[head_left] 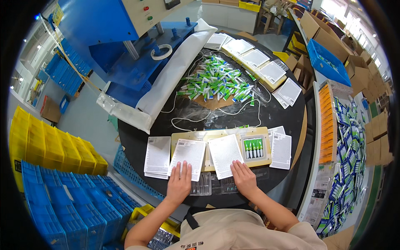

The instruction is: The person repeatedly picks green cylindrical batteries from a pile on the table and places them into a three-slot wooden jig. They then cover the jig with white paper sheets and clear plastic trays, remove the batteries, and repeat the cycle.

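Note:
My left hand (179,182) lies with straight fingers on the lower edge of a white printed card (188,156). My right hand (244,178) rests its outstretched fingers on the lower right corner of a second white card (225,153). Both cards lie tilted over a cream-coloured fixture plate (265,159). At the plate's right end, a recess shows a row of several small green-and-white tubes (253,148). Clear plastic blister trays (201,184) lie between my hands, partly under the cards. White card stacks flank the plate, one on the left (157,156) and one on the right (281,151).
A heap of small tubes (216,81) and loose white cord lie on the black round table (137,125). Another card-covered fixture (271,85) sits at the far right. A blue press (125,58) stands back left; blue crates (79,204) and yellow crates (54,141) stand left.

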The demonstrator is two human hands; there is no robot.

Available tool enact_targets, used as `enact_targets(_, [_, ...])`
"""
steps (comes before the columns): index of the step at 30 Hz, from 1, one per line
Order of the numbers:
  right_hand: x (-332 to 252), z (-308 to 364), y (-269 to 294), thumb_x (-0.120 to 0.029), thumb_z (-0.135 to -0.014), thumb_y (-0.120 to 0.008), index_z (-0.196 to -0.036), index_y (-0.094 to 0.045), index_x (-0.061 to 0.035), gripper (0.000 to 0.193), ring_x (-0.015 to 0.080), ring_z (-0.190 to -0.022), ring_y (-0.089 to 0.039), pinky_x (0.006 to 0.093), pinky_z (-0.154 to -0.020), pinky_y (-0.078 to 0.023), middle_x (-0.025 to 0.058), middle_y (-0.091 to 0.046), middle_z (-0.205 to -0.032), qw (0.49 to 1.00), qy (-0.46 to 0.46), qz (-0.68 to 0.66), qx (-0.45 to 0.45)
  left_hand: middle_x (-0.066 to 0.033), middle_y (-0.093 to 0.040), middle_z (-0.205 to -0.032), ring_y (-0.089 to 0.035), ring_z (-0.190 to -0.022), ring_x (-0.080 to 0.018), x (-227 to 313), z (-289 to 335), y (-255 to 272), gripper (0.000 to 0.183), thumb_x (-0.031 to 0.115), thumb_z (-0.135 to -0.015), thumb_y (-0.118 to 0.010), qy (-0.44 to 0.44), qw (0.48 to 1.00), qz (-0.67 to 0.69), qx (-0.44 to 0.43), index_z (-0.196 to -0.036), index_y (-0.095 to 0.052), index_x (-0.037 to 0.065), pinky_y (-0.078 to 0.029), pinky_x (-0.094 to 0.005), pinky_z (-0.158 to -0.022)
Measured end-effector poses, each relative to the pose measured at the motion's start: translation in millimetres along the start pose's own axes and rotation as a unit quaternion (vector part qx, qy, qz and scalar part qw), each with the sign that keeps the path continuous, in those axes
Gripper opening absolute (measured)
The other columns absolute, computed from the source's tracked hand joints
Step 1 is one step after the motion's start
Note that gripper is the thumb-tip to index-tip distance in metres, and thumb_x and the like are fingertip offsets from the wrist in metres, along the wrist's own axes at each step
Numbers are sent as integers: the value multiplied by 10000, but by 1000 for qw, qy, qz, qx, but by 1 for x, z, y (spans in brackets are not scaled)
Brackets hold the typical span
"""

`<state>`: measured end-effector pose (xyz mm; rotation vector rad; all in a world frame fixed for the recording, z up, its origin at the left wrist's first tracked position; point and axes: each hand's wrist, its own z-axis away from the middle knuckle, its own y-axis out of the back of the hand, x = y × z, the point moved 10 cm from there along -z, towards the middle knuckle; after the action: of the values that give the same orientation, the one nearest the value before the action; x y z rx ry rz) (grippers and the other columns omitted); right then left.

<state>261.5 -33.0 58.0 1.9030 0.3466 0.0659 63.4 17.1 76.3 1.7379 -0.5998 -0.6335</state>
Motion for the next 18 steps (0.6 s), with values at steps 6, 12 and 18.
enact_targets(6, [-4, -5, 1, -80, -891, -596, -1209, -676, 50, 353, 319, -1242, -649, 438, -1069, -499, 205, -682, -1290, 999, 3, 41, -5, -240, -537, -1473, -557, -1313, -429, 18, -10, -29, 496, 135, -925, -546, -1, 999, -39, -22, -1388, -575, -39, -458, -508, -1079])
enact_targets(12, [2, -7, 15, -70, -875, -601, -1212, -674, 51, 365, 315, -1244, -648, 437, -1044, -518, 197, -685, -1287, 999, -14, 18, 30, -251, -537, -1471, -570, -1297, -434, 15, -1, -23, 489, 145, -943, -530, 39, 998, -57, -7, -1393, -573, -40, -484, -510, -1039])
enact_targets(18, [-11, -16, -11, -88, -863, -615, -1232, -665, 69, 405, 344, -1250, -633, 451, -1022, -529, 225, -659, -1316, 998, -4, 64, -28, -284, -504, -1491, -554, -1306, -467, 21, -8, -57, 517, 146, -946, -537, 28, 993, -95, -71, -1426, -549, -47, -485, -526, -1030])
